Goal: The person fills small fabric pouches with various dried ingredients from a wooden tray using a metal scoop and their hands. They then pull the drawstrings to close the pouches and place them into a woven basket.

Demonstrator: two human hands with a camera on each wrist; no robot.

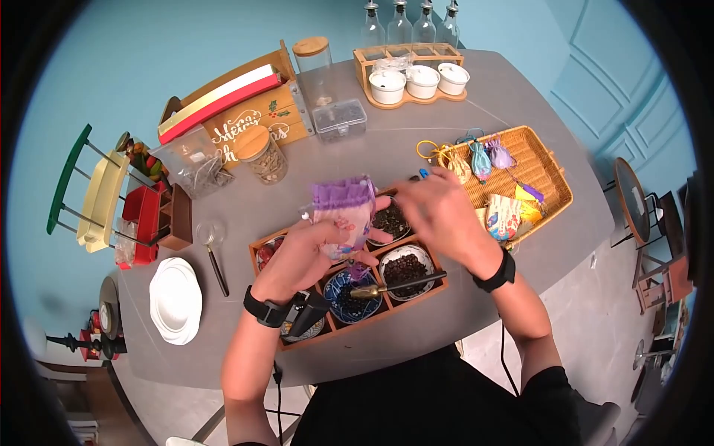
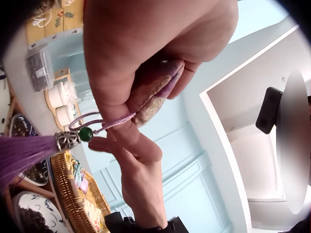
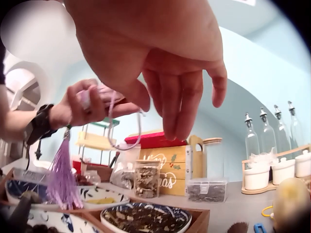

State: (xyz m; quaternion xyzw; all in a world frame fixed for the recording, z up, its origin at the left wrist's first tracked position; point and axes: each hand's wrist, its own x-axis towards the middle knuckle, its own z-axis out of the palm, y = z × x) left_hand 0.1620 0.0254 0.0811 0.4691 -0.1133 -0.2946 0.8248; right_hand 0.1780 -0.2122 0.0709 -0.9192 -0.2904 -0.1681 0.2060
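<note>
My left hand point(image 1: 294, 256) holds a pink drawstring pouch point(image 1: 342, 223) with a purple gathered top and a floral pattern, over the divided wooden box. A purple tassel point(image 3: 64, 170) with a green bead hangs from the pouch, and a thin purple cord loop point(image 3: 112, 138) sticks out from it. To the right of the pouch is my right hand point(image 1: 446, 215), blurred in the head view, its fingers loosely bent and holding nothing visible. Beneath the hands, the box point(image 1: 439, 286) carries bowls of dried herbs point(image 3: 146, 217) and dark dried pieces point(image 1: 405, 271). A brass-coloured scoop point(image 1: 401, 286) lies across two bowls.
A wicker tray point(image 1: 554, 186) with several small pouches stands at the right. White bowl point(image 1: 175, 301) and strainer point(image 1: 216, 260) lie left. Behind are a cork-lidded jar point(image 1: 262, 156), a plastic box point(image 1: 340, 120), a Christmas crate point(image 1: 297, 123) and a rack of white pots point(image 1: 422, 82).
</note>
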